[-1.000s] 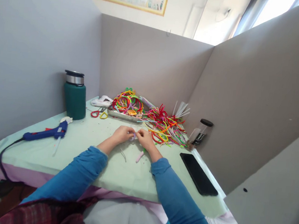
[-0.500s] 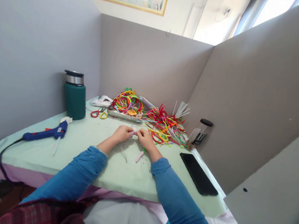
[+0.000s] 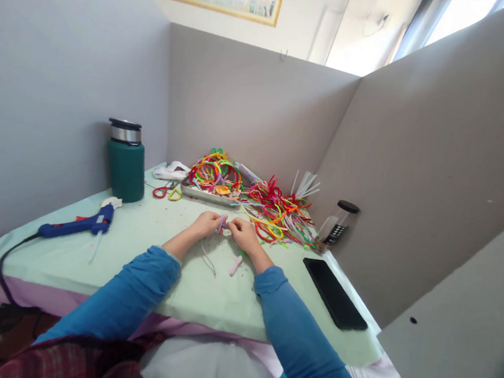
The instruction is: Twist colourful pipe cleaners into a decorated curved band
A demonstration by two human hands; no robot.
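A light purple pipe cleaner point(image 3: 220, 224), bent into a small shape, is pinched between my two hands above the middle of the table. My left hand point(image 3: 205, 225) closes on its left side, and my right hand point(image 3: 243, 233) grips its right end with thumb and fingers. Below the left hand a thin pale strand point(image 3: 209, 258) hangs or lies in a curve; I cannot tell whether it joins the held piece. A pink fuzzy piece with a green end point(image 3: 236, 265) lies on the tabletop under my right wrist.
A metal tray point(image 3: 209, 197) full of coloured pipe cleaners stands at the back, beside a loose pile of them point(image 3: 277, 206). Red-and-yellow-handled scissors point(image 3: 166, 193), a green bottle point(image 3: 126, 165) and a blue glue gun point(image 3: 79, 223) are left. A phone point(image 3: 334, 293) and a clear jar point(image 3: 338, 224) are right.
The purple pipe cleaner has turned slightly between my fingers, and its bent part shows more. My right fingers have shifted a little left. The pale strand has swung slightly.
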